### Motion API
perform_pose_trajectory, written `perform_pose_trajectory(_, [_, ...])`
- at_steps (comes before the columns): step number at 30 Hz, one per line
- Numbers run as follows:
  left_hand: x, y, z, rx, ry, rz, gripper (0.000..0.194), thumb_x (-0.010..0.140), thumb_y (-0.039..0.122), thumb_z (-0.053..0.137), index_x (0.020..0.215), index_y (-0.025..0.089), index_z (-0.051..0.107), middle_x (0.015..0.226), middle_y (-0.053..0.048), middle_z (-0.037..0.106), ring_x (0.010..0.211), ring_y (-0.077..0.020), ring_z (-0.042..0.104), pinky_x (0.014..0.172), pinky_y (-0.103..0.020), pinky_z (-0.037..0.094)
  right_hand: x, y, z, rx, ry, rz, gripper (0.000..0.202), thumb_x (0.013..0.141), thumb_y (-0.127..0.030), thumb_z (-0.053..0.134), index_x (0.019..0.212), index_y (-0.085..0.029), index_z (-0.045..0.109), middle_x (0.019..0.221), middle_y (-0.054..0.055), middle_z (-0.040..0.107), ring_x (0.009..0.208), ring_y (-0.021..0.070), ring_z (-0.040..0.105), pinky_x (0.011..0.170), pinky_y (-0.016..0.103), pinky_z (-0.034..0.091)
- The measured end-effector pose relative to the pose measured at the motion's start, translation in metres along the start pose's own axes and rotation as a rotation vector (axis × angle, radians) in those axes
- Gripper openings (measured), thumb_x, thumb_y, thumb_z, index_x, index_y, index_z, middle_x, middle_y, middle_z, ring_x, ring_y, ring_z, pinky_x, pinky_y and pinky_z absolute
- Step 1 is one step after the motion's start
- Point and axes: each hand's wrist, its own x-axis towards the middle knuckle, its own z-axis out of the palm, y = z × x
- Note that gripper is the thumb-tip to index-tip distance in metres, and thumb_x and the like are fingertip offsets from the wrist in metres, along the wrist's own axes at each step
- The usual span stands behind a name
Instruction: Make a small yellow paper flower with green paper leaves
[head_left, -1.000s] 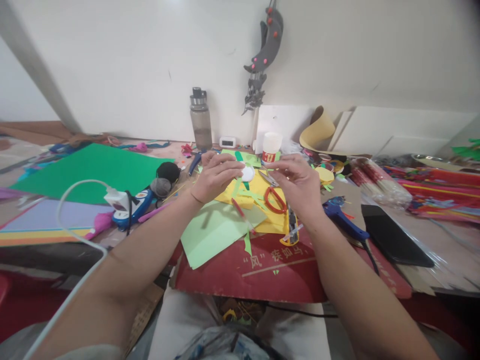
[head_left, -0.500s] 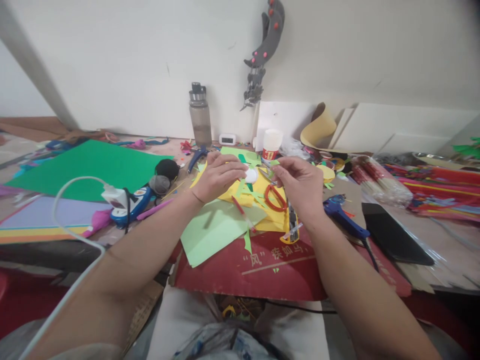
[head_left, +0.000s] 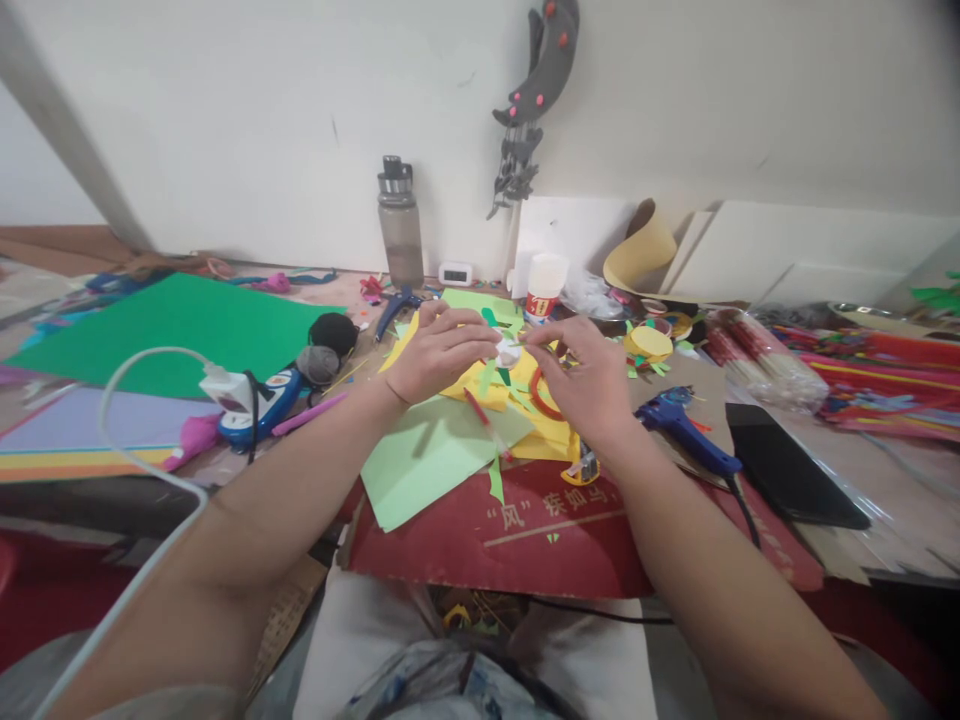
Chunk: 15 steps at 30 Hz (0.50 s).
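Observation:
My left hand (head_left: 442,355) holds a small white round piece (head_left: 508,352) at its fingertips. Dark green paper strips (head_left: 489,317) show around that piece. My right hand (head_left: 581,375) is closed in a pinch at its right edge, on a scrap of light green paper that is mostly hidden by the fingers. Beneath the hands lie yellow paper (head_left: 551,440), orange-handled scissors (head_left: 541,395) and a yellow utility knife (head_left: 581,472), the last partly covered by my right wrist. A red pen (head_left: 486,422) rests on light green paper sheets (head_left: 420,470).
A red board (head_left: 480,550) lies under the papers. To the right are a blue glue gun (head_left: 686,430) and a black phone (head_left: 795,465). A water bottle (head_left: 401,225) and a paper cup (head_left: 545,285) stand at the back. Leftward lie a green sheet (head_left: 187,335) and a power strip (head_left: 266,410).
My right hand has moved left with the light green scrap, up to the white piece. The white piece now looks tilted; my left hand has barely moved.

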Motion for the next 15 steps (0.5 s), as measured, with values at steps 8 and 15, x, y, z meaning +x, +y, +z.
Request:
perform_pose_trajectory(8, [0.0008,-0.0014,-0.0009,0.020,0.017,-0.014,0.019,0.101,0.022,0.054,0.099,0.031,0.071,0.107,0.003,0.080,0.109,-0.0168,0.066,0.094,-0.040,0.037,-0.0001,0.0015,-0.0021,-0.088,-0.154,-0.152,0.017,0.090,-0.009,0.057,0.085,-0.024,0.064,0.090,0.005,0.076,0.092,0.0249,0.061,0.083,0.042,0.050])
perform_pose_trajectory(15, [0.0015,-0.0017,0.0003,0.033,0.018,-0.011,0.019,0.101,0.025,0.054,0.097,0.030,0.071,0.105,0.003,0.080,0.106,-0.0175,0.066,0.092,-0.040,0.037,0.0006,0.0008,-0.0028,-0.073,-0.186,-0.112,0.016,0.090,-0.011,0.059,0.084,-0.024,0.064,0.089,0.004,0.076,0.092,0.0257,0.060,0.083,0.042,0.049])
